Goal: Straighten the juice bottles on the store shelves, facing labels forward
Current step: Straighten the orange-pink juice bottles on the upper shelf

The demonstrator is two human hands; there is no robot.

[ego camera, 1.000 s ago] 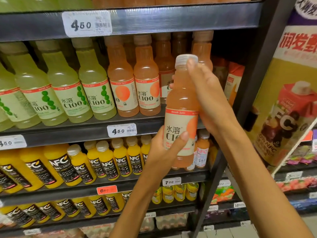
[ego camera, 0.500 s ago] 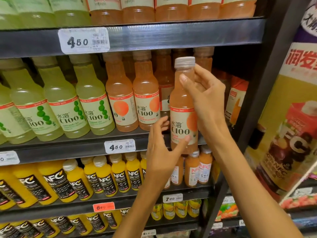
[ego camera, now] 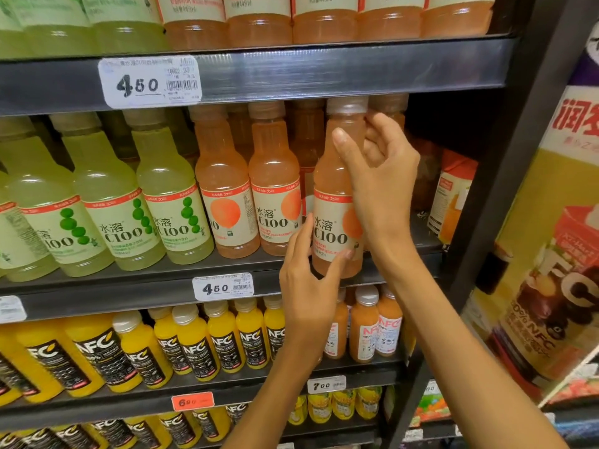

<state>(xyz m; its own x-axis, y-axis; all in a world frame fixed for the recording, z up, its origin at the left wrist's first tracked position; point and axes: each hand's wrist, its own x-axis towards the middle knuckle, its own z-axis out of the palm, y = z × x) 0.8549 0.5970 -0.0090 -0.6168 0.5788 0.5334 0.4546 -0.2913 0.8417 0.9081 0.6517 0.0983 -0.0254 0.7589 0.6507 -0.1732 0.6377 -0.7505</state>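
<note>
- Right now the orange juice bottle (ego camera: 337, 202) stands upright at the front edge of the middle shelf (ego camera: 136, 286), with its C100 label facing out.
- Just left of that bottle stand two more orange bottles (ego camera: 275, 189); further left of it runs the row of green bottles (ego camera: 107, 205).
- Reaching up from below, the left hand (ego camera: 308, 286) meets the bottle's lower part: its thumb presses the label's bottom edge and its fingers reach up along the label's left side, lightly curled round it.
- Coming in from the right of the bottle, the right hand (ego camera: 379, 170) holds the shoulder and neck, thumb across the front, fingers bent behind near the cap.
- How firmly either hand squeezes is hard to judge from here; both look like light grasps.
- Below the bottle, yellow NFC bottles (ego camera: 194, 341) fill the next shelf down.
</note>
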